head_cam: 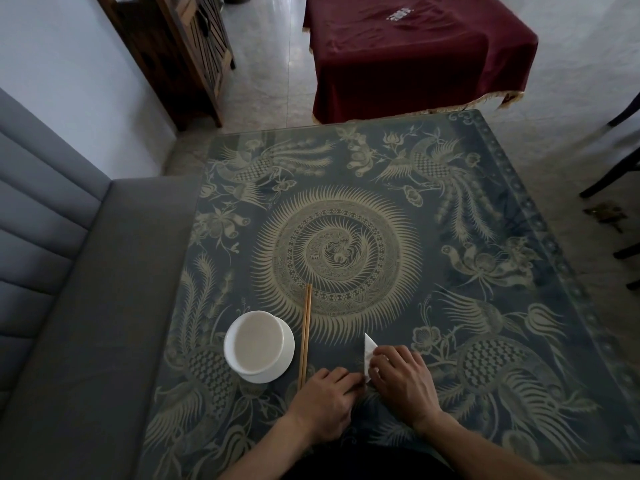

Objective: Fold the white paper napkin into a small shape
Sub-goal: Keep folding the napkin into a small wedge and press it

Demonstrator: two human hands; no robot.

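Pinching the white paper napkin (369, 355) at about five o'clock on the worktop (485, 237), the right hand (401, 379) is tightening its grip while the left hand (329, 398) is pressing flat alongside, risking a tear or crooked crease.

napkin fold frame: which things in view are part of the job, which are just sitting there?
In the job:
- white paper napkin, already a small pointed shape
- left hand, fingertips at its near corner
- right hand, pressing on it

Lying about:
- white bowl on a saucer
- chopsticks, right of the bowl
- patterned table
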